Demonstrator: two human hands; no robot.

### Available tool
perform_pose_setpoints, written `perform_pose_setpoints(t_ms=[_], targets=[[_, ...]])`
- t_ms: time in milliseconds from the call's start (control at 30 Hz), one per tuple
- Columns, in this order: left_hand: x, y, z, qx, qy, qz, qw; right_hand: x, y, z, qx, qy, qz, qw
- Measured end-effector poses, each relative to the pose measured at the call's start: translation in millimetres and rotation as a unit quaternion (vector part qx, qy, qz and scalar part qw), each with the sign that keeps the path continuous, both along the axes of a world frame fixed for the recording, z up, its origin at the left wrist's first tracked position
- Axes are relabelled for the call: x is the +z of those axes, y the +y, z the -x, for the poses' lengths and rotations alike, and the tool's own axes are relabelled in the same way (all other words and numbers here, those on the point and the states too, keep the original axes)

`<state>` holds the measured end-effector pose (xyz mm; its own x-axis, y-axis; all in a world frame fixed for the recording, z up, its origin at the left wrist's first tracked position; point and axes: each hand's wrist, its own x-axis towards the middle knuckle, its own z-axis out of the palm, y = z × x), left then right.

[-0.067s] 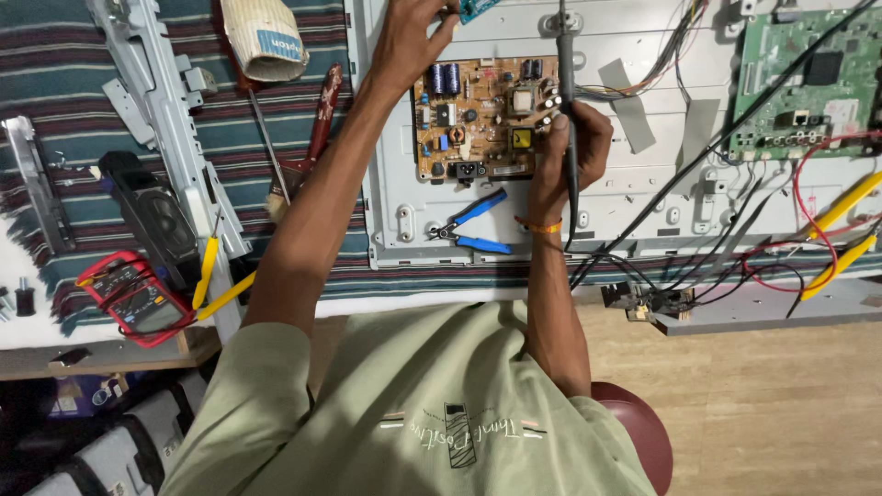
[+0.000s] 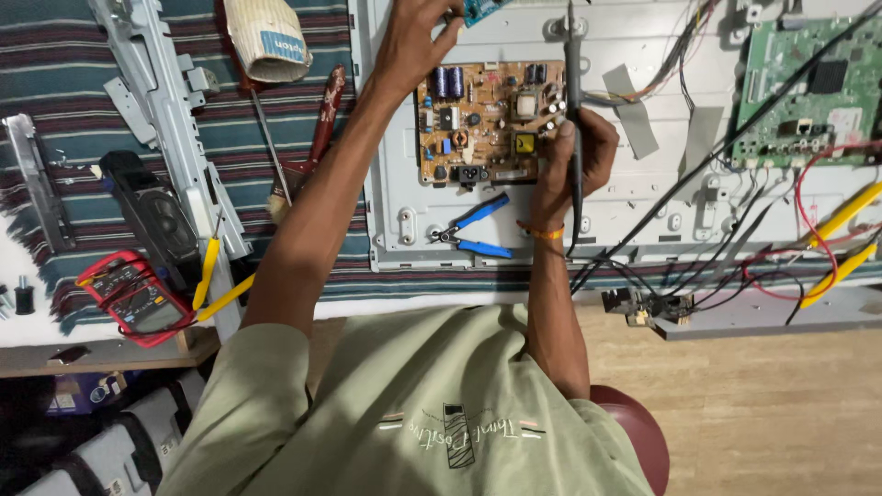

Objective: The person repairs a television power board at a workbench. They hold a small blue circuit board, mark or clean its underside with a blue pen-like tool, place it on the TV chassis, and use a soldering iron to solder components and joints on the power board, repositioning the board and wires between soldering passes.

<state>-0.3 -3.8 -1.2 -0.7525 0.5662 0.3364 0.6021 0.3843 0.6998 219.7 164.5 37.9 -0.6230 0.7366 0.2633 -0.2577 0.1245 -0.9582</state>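
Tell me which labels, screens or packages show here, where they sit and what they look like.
Multimeter: left table edge, red casing, grey rectangular screen.
Tape roll: top left, beige, with a blue label.
Boxes: lower left under the table, dark with small white labels.

We lose the left hand's fingertips and the small blue board at the top edge; the green board is cropped right; the probe tip is too small to tell.

Matt grey metal panel, striped woven cloth, blue plastic-handled pliers, wooden floor.
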Motion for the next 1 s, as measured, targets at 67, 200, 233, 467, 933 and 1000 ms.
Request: perform_pose_setpoints(t_ms=[67,200,233,467,933,1000], targets=[[-2,1,0,0.002,0.068,0.005,0.998,4,0,0,-0.003,-0.009,0.023,1.000],[-6,1,3,0.000,0.131,-0.021,0.991,5,2,-2,-0.011,-0.023,-0.065,0.998],[-7,0,3,-0.002,0.139,-0.026,0.990,5,1,-2,-0.011,-0.025,-0.099,0.995],[-20,0,4,-0.001,0.119,0.007,0.993,2,3,-2,0.001,-0.038,-0.016,0.999],[-25,-1,3,-0.001,0.101,-0.013,0.995,14,2,2,0.057,-0.038,-0.058,0.996],[-25,-2,4,-0.011,0.091,-0.006,0.996,14,2,1,0.053,-0.040,-0.052,0.996]])
